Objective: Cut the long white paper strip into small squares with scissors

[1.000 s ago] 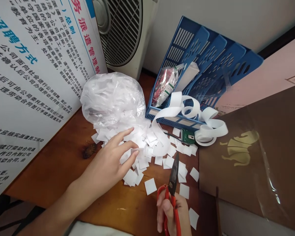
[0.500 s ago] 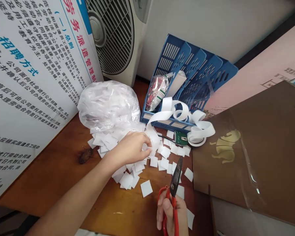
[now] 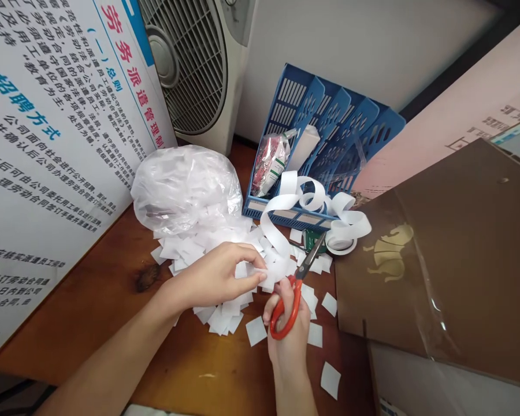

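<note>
A curling white strip (image 3: 274, 230) runs down from its roll (image 3: 342, 245), and my left hand (image 3: 221, 276) pinches its loose lower end between thumb and fingers. Close to that end, my right hand (image 3: 293, 320) grips red-handled scissors (image 3: 309, 260), their dark blades pointing up and away, together as far as I can see. Many small white squares (image 3: 221, 320) lie scattered and heaped on the wooden table under and around both hands. Behind my left hand sits a clear plastic bag (image 3: 186, 188) with white pieces at its mouth.
A blue file rack (image 3: 320, 144) stands at the back, holding a red-and-white packet (image 3: 269, 164). In front of it lies a green object (image 3: 313, 240), partly hidden. A fan (image 3: 190, 69) and printed board (image 3: 65, 173) stand left, a brown panel (image 3: 450, 277) right.
My right hand has risen with the scissors toward the strip's end, turning the blades further right. My left hand has shifted slightly and still pinches the strip. The view has moved a little.
</note>
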A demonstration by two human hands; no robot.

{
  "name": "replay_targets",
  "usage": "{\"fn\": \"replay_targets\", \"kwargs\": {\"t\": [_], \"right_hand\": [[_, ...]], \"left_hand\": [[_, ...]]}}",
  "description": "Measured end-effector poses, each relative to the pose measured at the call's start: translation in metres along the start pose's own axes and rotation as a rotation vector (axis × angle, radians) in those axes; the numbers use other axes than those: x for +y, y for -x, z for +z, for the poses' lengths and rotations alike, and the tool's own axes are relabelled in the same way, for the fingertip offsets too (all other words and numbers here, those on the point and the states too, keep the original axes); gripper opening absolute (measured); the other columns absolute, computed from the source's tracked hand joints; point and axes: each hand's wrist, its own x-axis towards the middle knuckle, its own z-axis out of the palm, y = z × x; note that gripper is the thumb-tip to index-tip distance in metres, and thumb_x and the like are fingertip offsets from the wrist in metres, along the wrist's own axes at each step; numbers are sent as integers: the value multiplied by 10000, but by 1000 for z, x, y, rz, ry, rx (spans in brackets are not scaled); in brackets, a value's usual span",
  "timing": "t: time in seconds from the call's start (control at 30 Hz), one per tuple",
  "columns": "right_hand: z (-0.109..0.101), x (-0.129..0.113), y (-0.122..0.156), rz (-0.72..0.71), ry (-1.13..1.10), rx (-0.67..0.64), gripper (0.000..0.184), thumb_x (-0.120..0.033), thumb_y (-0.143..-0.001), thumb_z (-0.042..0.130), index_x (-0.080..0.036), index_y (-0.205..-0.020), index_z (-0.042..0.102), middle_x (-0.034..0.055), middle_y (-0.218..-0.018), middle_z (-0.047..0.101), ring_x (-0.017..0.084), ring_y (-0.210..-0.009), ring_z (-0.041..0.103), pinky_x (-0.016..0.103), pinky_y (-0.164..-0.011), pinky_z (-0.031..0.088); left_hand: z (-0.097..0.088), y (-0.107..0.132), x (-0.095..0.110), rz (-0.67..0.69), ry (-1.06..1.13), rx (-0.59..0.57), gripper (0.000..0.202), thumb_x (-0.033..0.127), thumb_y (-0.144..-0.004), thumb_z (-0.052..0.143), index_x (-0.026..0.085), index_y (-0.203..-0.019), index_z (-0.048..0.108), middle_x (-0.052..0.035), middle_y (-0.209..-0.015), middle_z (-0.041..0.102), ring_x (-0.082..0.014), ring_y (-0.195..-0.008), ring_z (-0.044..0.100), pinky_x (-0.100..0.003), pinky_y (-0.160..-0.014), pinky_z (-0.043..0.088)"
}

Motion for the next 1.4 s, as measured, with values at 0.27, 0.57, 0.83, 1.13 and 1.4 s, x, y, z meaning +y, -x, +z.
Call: {"fn": "replay_targets", "kwargs": {"t": [0.27, 0.57, 0.83, 1.13, 1.4], "right_hand": [[13, -15, -1, -83, -127, -66, 385, -347, -827, 735, -180, -800, 389, -100, -428, 389, 25, -415, 336, 146, -470, 292], [8, -5, 13, -60, -175, -120, 408, -341, -825, 727, -189, -793, 350, -115, -414, 378, 19, -378, 322, 153, -463, 275], [8, 5, 11, -42, -195, -30, 444, -366, -729, 808, -209, -992, 487, -78, -682, 545, 38, -520, 533, 147, -481, 403], [9, 6, 14, -99, -144, -53, 395, -324, -778, 798, -199, -967, 475, -77, -650, 549, 24, -485, 483, 156, -490, 402], [1, 8, 17, -139, -116, -174, 410, -269, -755, 809, -202, -1021, 504, -46, -768, 599, 10, -510, 474, 151, -500, 424]], "left_hand": [[3, 24, -1, -32, 100, 234, 113, 260, -941, 622, 201, -845, 628, -45, -1242, 602, -203, -1180, 587, -320, -1070, 402], [33, 34, -15, -139, 303, 231, 133, 253, -929, 653, 184, -819, 626, -62, -1272, 582, -208, -1138, 615, -324, -1005, 459], [53, 31, -21, -289, 611, 286, 191, 296, -881, 744, 187, -906, 588, -6, -910, 623, -127, -774, 572, -243, -704, 486], [60, 32, -19, -450, 901, 234, 266, 403, -878, 746, 152, -965, 745, -60, -832, 731, -182, -778, 695, -254, -689, 558], [57, 36, -17, -469, 982, 292, 225, 361, -838, 793, 138, -815, 780, -44, -727, 732, -132, -666, 660, -190, -591, 539]]}}
